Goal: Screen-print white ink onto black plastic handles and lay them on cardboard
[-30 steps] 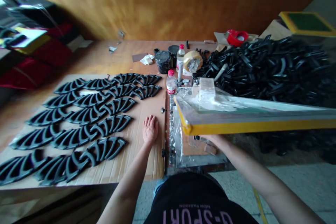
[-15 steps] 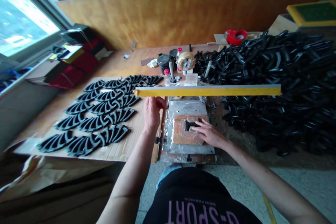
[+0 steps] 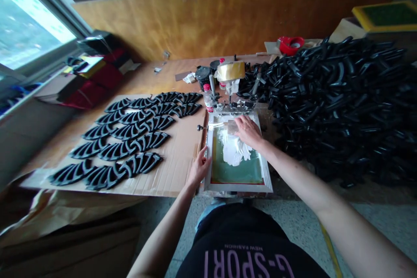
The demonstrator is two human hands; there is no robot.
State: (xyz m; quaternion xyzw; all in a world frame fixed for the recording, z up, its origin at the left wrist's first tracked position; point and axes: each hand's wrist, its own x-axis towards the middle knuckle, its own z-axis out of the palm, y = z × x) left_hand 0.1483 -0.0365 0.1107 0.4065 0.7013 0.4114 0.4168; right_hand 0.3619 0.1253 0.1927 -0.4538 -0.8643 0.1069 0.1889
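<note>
Right hand [image 3: 248,131] half-curled over a pale flat piece [image 3: 232,127] at the far end of a screen-printing frame [image 3: 239,187], its hold hard to judge; white ink [image 3: 233,150] on the green mesh [image 3: 236,173]. Left hand [image 3: 200,167] open against the frame's near left edge. Black plastic pieces [image 3: 130,139] in rows on cardboard [image 3: 176,169] to the left.

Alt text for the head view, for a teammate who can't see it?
Right hand over white ink on the green mesh of a screen-printing frame, left hand at its near edge. Black moulded pieces lie in rows on cardboard at left; a heap lies at right.
</note>
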